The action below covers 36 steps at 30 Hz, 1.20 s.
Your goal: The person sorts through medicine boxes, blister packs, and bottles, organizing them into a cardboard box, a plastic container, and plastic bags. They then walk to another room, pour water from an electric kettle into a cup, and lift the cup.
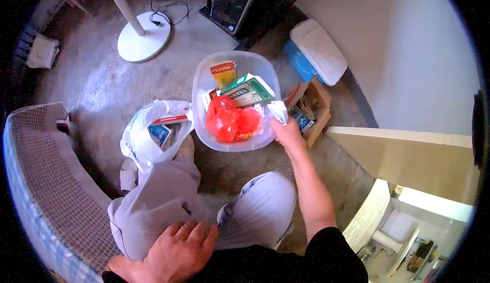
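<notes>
My right hand (287, 133) is closed on a small white packet (278, 111) that looks crumpled, at the right rim of a clear plastic tub (200, 124). Whether the fingers also touch the rim I cannot tell. Inside the tub are a red plastic bag (223, 119), a green and white box (250, 91) and an orange and yellow box (223, 73). My left hand (179, 246) lies on my thigh, fingers stretched out, holding nothing. Left of the tub, a white plastic bag (137, 130) stands open, with a blue and white box (161, 134) and a red and white box in it.
A cardboard box (320, 110) of small items stands right of the tub, beside a blue bin with a white lid (319, 48). An open drawer (403, 221) is at lower right. A checked-cloth seat (46, 150) lies left; a round white stand base (144, 38) is ahead.
</notes>
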Each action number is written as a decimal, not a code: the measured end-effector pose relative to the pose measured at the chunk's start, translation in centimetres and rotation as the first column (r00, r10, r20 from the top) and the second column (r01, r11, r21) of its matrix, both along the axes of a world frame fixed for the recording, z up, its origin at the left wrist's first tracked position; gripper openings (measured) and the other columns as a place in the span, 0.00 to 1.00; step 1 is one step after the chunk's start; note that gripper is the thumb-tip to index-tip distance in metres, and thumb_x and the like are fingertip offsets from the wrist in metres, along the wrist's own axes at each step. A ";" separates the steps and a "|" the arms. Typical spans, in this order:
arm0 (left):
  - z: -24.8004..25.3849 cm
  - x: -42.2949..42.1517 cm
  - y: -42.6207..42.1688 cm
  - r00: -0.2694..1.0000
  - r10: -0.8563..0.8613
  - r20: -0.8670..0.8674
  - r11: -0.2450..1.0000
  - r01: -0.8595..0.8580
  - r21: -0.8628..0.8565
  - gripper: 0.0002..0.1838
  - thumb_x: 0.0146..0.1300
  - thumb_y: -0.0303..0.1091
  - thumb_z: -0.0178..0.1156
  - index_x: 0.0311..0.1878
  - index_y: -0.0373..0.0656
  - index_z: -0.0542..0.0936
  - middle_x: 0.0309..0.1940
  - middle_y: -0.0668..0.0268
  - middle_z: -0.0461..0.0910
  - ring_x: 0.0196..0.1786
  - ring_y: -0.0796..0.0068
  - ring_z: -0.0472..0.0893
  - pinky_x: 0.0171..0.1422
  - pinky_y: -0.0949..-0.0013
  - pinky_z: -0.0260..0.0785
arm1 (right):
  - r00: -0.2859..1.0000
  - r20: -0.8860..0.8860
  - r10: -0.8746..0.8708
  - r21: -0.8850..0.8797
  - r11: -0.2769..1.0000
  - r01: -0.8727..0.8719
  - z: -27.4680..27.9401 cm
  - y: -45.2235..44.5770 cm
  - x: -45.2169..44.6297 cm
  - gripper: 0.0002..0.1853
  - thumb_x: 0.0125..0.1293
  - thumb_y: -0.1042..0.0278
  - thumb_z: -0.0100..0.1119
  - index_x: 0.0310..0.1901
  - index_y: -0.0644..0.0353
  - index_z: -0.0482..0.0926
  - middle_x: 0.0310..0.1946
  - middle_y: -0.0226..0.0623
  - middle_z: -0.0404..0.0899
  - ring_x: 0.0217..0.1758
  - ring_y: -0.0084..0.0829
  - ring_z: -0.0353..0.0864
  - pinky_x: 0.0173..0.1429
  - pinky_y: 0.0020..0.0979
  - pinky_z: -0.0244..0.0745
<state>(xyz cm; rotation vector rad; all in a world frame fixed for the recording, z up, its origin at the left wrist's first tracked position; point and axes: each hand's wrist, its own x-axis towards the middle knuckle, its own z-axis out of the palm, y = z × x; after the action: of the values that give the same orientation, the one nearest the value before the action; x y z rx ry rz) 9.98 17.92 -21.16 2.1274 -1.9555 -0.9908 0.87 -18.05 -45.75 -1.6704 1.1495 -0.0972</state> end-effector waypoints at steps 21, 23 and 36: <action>-0.6 -0.2 0.9 0.999 -0.032 0.014 0.998 0.033 -0.060 0.22 0.63 0.40 0.52 0.60 0.48 0.75 0.54 0.59 0.78 0.53 0.57 0.81 0.53 0.53 0.75 | 0.790 0.424 -0.443 0.166 0.895 0.413 12.8 -28.9 9.2 0.12 0.68 0.57 0.58 0.39 0.55 0.70 0.22 0.29 0.71 0.16 0.19 0.63 0.15 0.22 0.54; -0.3 -0.5 0.9 1.000 -0.005 -0.017 1.000 0.005 0.003 0.21 0.64 0.40 0.52 0.60 0.48 0.75 0.54 0.59 0.78 0.53 0.56 0.81 0.53 0.53 0.75 | 0.765 0.467 -0.444 0.174 0.894 0.412 12.6 -28.9 8.0 0.13 0.69 0.55 0.57 0.38 0.56 0.71 0.23 0.30 0.72 0.16 0.19 0.63 0.15 0.23 0.53; -0.3 0.4 1.2 1.000 -0.030 -0.007 0.998 0.030 -0.054 0.22 0.65 0.43 0.54 0.61 0.49 0.75 0.55 0.62 0.78 0.53 0.61 0.81 0.56 0.56 0.73 | 0.841 -0.502 -0.201 -0.338 0.941 0.023 -6.0 -11.9 -14.6 0.34 0.55 0.35 0.62 0.41 0.67 0.83 0.36 0.56 0.84 0.45 0.50 0.84 0.48 0.44 0.76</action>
<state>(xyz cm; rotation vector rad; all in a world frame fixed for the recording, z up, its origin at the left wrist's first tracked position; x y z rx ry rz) 10.38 19.09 -21.48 2.0693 -1.9931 -0.9383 -13.68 -29.93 -51.79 -1.9839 1.7280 0.1235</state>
